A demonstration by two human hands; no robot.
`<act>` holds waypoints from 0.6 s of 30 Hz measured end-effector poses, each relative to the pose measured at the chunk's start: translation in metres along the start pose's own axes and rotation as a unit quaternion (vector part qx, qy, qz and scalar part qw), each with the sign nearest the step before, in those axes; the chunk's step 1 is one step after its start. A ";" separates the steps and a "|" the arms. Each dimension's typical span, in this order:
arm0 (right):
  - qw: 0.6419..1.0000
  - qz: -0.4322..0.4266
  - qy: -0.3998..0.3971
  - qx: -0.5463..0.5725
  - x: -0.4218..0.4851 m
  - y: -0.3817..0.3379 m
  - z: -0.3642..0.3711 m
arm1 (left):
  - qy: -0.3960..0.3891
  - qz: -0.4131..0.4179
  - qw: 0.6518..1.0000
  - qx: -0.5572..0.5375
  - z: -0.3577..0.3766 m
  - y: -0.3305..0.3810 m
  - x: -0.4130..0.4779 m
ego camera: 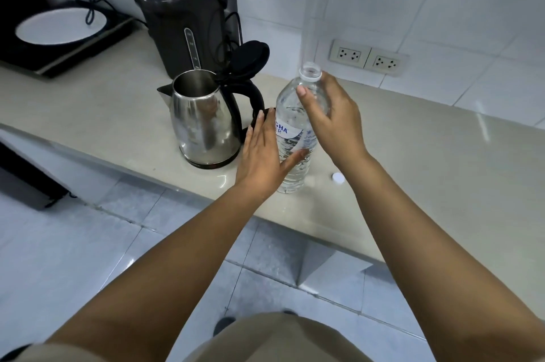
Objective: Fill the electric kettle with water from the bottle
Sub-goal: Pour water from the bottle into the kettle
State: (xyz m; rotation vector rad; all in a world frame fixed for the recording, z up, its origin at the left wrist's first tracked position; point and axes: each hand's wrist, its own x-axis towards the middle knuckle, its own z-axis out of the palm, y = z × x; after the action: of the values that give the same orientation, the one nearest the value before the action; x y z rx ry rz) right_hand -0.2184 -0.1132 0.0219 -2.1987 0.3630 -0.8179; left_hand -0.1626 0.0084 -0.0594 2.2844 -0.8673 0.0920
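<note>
Since the bottle stands uncapped and nearly full on the countertop, just right of the electric kettle, it will likely feel heavy for its thin, clear plastic wall, which should give under a hard squeeze and push water out of the open neck. The right hand curls loosely round the shoulder below the neck, thumb across the front, though whether it presses firmly cannot be told. The left hand lies flat and spread against the lower left side, thumb over the front near the label, fingers straight, not closed on anything. A firmer hold would probably come from wrapping the labelled middle, where the wall looks ribbed and stiffer, with the other hand steadying low. The kettle's lid is tipped back and its steel mouth is open, handle turned toward the bottle. The small white cap rests on the counter close to the bottle's base, clear of both hands
</note>
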 end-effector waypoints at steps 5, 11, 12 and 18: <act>0.992 0.034 0.022 0.117 0.007 -0.005 0.009 | 0.007 -0.004 0.999 -0.034 0.007 0.002 -0.002; 0.988 0.017 0.043 0.149 0.002 -0.009 0.009 | 0.012 -0.027 0.994 -0.101 0.015 0.009 -0.008; 0.986 0.021 0.042 0.159 0.001 -0.010 0.008 | 0.015 -0.027 0.994 -0.108 0.016 0.010 -0.008; 0.968 0.050 0.016 0.245 0.004 -0.026 0.003 | 0.103 -0.004 0.987 -0.125 0.006 0.017 -0.025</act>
State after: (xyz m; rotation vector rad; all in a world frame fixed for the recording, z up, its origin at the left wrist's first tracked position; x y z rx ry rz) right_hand -0.2131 -0.0963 0.0411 -1.6964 0.2513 -0.7914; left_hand -0.1933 0.0096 -0.0609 2.0030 -0.7193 0.2006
